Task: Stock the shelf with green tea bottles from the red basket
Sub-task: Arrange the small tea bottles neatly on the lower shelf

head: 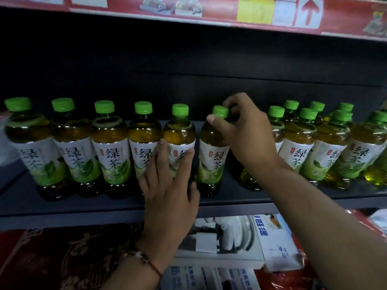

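Several green tea bottles with green caps and white-green labels stand in a row on the dark shelf (104, 203). My left hand (169, 197) lies with straight fingers against the front of the fifth bottle from the left (179, 130). My right hand (245, 130) pinches the green cap of the sixth bottle (211, 162), which stands upright near the shelf's front edge. More bottles (301, 147) are packed in two rows at the right. The red basket is not in view.
A red price strip (209, 11) runs along the shelf above. Below the shelf lie white and blue boxes (272, 241) and red patterned packages (52, 258). A gap shows between the sixth bottle and the right-hand group.
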